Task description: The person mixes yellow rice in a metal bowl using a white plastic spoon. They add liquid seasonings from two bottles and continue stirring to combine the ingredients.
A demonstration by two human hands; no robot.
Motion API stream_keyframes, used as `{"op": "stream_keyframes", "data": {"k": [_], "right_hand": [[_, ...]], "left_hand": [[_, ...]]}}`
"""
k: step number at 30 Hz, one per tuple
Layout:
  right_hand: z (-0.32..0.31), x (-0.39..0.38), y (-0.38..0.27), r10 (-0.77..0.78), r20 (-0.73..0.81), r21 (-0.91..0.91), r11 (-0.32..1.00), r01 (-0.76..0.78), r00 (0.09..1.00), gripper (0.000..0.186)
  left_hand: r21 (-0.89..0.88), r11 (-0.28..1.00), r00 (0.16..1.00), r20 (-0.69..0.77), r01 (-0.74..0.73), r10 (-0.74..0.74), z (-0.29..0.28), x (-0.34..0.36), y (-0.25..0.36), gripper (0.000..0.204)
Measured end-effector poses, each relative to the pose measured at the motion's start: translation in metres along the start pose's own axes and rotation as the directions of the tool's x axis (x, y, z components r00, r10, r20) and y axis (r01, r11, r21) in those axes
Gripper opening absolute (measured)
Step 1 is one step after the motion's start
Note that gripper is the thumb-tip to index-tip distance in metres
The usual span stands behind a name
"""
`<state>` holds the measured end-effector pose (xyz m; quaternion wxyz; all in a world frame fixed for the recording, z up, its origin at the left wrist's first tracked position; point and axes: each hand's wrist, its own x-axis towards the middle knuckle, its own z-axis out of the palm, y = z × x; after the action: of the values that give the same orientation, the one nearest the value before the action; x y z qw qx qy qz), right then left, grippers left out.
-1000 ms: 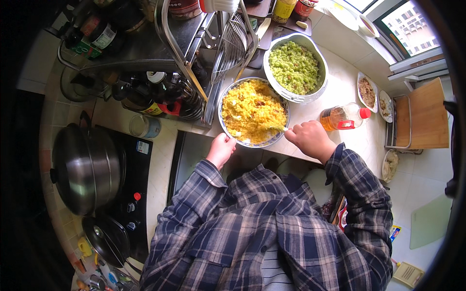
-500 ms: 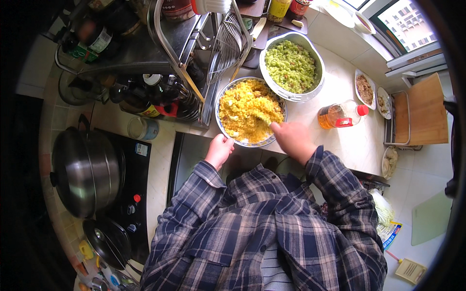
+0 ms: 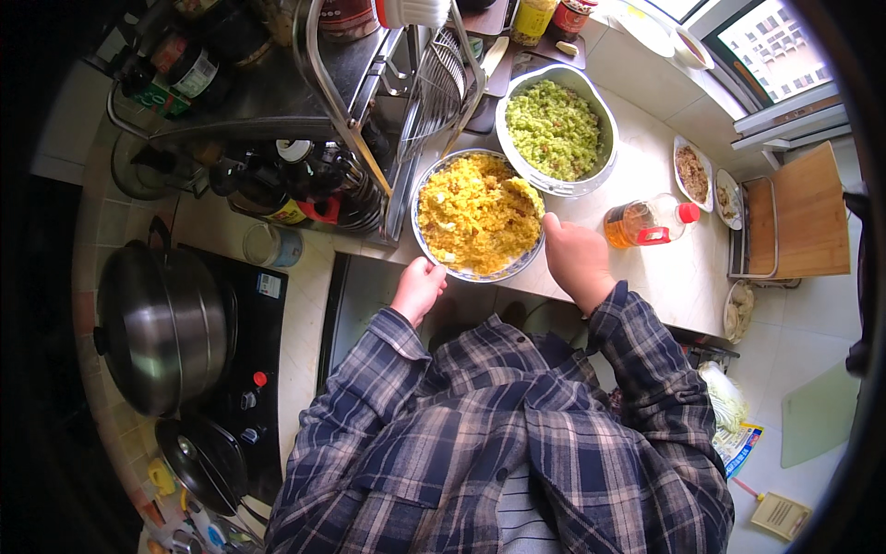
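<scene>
A blue-patterned bowl (image 3: 417, 223) holds yellow grainy food (image 3: 471, 217) with white flecks. My left hand (image 3: 417, 288) pinches the bowl's lower-left rim. My right hand (image 3: 577, 258) is closed on a stirring utensil at the bowl's right edge; the utensil's food-coated end (image 3: 526, 198) lies in the yellow food, and its shape is mostly hidden. Just behind stands a pale bowl (image 3: 605, 148) of finely chopped green food (image 3: 554, 125). A clear bottle (image 3: 632, 228) of amber liquid with a red cap lies or stands, I cannot tell which, right of my right hand.
A steel rack (image 3: 341, 88) with bottles fills the upper left. A large pot (image 3: 161, 328) and a black pan (image 3: 194, 462) sit on the hob (image 3: 254, 406). Small dishes (image 3: 692, 171), a wooden board (image 3: 798, 217) and a window (image 3: 761, 51) are at the right.
My right hand has moved in leftward, then back right and up to the bowl's right side, shifting the utensil through the yellow food. My left hand stays on the rim.
</scene>
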<state>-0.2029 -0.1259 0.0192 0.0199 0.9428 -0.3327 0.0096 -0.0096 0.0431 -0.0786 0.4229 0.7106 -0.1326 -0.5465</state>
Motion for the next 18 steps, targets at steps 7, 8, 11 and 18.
{"op": "stream_keyframes", "data": {"k": [7, 8, 11, 18], "right_hand": [[0.003, -0.009, -0.014, 0.136, 0.151, 0.110, 0.982, -0.154, 0.979, 0.002], [0.002, -0.008, -0.016, 0.167, 0.199, 0.113, 0.975, -0.192, 0.966, 0.004], [0.002, -0.008, -0.021, 0.260, 0.302, 0.155, 0.936, -0.316, 0.917, 0.007], [0.030, -0.018, -0.024, 0.393, 0.189, 0.532, 0.729, -0.430, 0.900, 0.014]], "left_hand": [[-0.027, 1.000, 0.999, 0.032, 0.005, -0.004, -0.004, -0.001, -0.002, 0.016], [-0.032, 0.999, 0.999, 0.042, 0.002, 0.000, -0.004, 0.000, -0.001, 0.017], [-0.022, 1.000, 0.999, 0.053, 0.001, 0.000, -0.006, 0.000, -0.001, 0.017], [0.014, 1.000, 0.993, 0.116, 0.006, -0.008, -0.008, 0.002, -0.001, 0.016]]}}
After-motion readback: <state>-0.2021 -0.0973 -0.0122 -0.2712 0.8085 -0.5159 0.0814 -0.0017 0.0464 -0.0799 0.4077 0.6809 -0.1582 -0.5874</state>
